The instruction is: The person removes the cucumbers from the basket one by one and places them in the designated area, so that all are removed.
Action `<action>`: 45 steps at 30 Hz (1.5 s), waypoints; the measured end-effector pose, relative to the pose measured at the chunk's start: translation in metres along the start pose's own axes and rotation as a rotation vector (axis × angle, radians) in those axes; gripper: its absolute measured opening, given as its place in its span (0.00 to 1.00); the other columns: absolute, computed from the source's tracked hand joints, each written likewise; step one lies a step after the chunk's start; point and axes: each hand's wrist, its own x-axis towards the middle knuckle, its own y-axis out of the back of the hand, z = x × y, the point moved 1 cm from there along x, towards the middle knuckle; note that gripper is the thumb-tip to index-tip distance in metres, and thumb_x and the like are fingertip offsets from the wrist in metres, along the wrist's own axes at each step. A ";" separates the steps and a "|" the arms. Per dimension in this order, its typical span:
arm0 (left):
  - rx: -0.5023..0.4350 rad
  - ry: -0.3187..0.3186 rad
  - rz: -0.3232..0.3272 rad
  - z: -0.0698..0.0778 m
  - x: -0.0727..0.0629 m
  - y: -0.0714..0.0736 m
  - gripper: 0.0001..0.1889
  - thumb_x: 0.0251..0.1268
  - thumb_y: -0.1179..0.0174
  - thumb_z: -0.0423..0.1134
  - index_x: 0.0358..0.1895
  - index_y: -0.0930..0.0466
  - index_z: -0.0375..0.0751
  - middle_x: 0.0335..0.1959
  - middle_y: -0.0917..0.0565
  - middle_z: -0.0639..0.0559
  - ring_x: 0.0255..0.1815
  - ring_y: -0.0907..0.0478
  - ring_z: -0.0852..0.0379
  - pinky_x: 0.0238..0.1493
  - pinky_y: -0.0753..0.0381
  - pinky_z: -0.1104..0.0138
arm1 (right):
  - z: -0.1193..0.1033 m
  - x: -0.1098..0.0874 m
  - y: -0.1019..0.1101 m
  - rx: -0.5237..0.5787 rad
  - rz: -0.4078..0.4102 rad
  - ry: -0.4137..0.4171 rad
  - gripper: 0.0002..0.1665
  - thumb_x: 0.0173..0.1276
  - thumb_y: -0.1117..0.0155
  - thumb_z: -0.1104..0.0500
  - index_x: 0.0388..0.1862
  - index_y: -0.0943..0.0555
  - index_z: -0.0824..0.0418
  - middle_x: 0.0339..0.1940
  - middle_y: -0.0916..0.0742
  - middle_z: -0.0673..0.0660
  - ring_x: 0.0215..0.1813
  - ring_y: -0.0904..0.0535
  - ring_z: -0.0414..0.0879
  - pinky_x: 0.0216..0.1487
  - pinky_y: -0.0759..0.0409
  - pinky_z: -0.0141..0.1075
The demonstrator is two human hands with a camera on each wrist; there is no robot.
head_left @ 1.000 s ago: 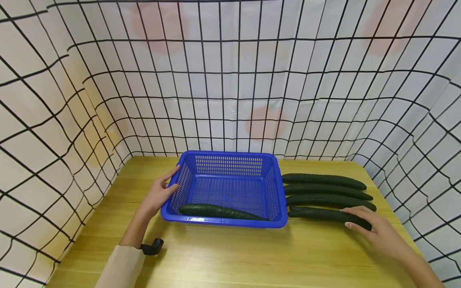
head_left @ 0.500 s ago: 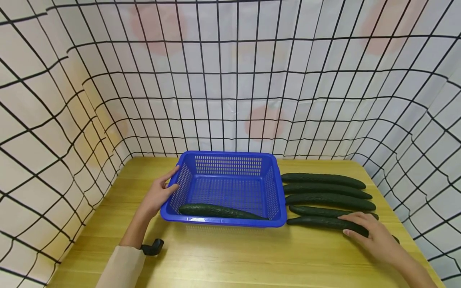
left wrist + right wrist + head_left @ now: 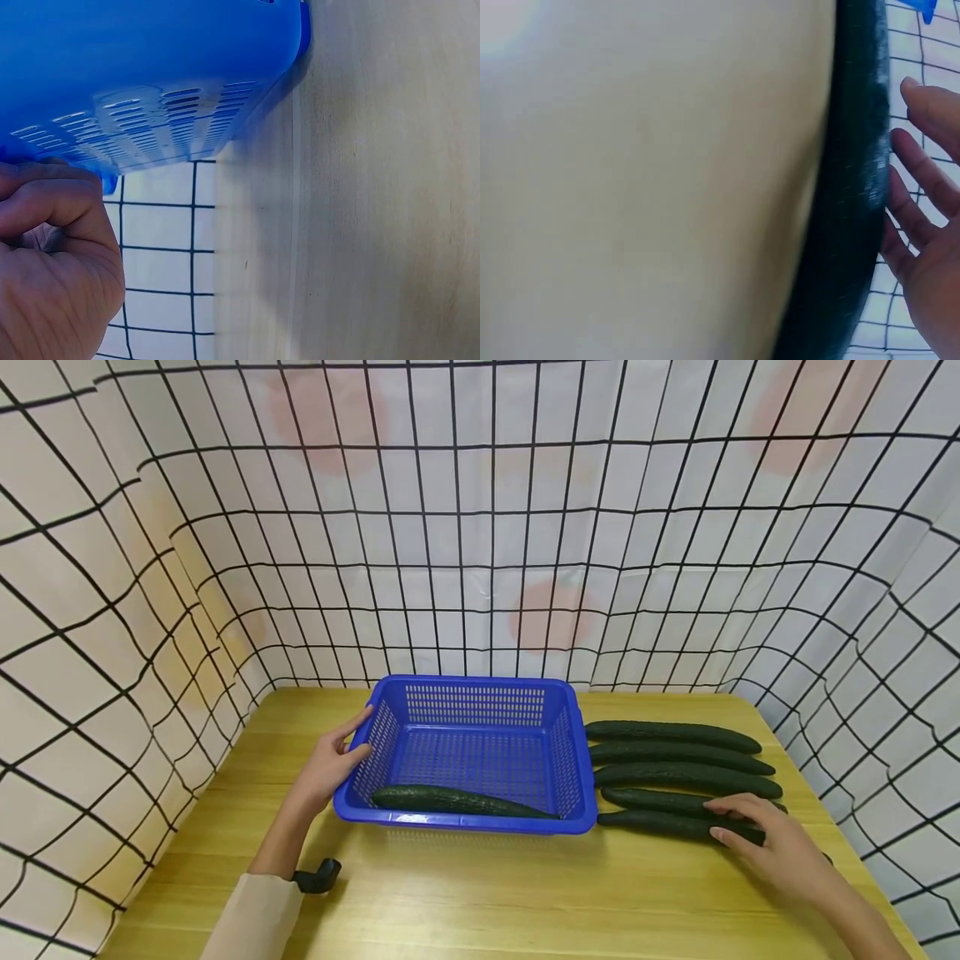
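My left hand (image 3: 330,764) grips the left rim of a blue perforated plastic basket (image 3: 480,823), thumb on the inner side. The left wrist view shows that hand (image 3: 60,262) with curled fingers at the basket's wall (image 3: 150,45). One dark green cucumber (image 3: 450,799) lies along the front inside the basket. To the right, my right hand (image 3: 783,843) hovers over the nearest cucumber (image 3: 652,822) of a row. In the right wrist view, the fingers are loosely spread beside that cucumber (image 3: 855,172), thumb apart from it.
Several more cucumbers (image 3: 690,773) lie side by side behind the nearest one, close to the basket's right wall. The wooden table (image 3: 480,902) is bordered by a white curtain with a black grid (image 3: 487,585). A black device (image 3: 318,875) sits on the left wrist.
The nearest cucumber came toward the front edge under my right hand, revealing another behind it. Since then the right fingers have loosened around it. Left hand and basket stayed put.
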 end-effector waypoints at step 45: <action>-0.009 -0.007 0.005 0.002 -0.002 0.000 0.36 0.77 0.46 0.33 0.83 0.45 0.60 0.50 0.17 0.21 0.33 0.10 0.40 0.32 0.09 0.53 | -0.163 0.157 -0.050 0.327 -0.219 0.204 0.25 0.75 0.35 0.48 0.68 0.22 0.49 0.63 0.16 0.49 0.60 0.19 0.48 0.61 0.18 0.55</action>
